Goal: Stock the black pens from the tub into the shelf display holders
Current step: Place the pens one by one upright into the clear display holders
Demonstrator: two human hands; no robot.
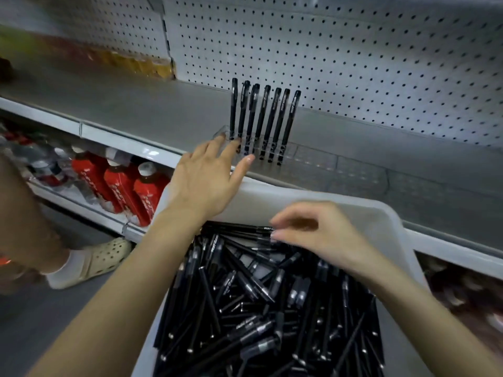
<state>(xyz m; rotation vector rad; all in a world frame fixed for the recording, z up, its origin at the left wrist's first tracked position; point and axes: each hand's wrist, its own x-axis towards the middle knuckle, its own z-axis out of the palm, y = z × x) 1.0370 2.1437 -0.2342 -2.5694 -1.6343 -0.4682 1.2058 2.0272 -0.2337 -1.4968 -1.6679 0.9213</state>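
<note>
Up on the gray shelf (136, 110), the fingers (217, 144) of the left hand (206, 180) are straight and spread out. They hold nothing. Their tips touch the left end of the clear holder (299, 156). The thumb sticks out to the right, just in front of the holder.

Seven black pens (268, 118) stand in the holder in a row. They lean a little to the right. The rest of the holder, off to the right, has no pens in it.

Lower down, the right hand (315, 235) is over the white tub (381, 213). It looks blurry. Its fingertips (280, 235) are curled and sit right at the end of one black pen (236, 229) lying near the far side of the tub. I cannot tell if they have hold of it.

The tub sits just in front of the shelf and its far edge touches the shelf edge. A big pile of black pens (258, 308) lies in it, pointing every way.

Behind the shelf is a pegboard wall (353, 63) full of little holes. On the lower shelf to the left stand red bottles (122, 186). Below them, on the floor, is a cream shoe (103, 257) with holes in it.
</note>
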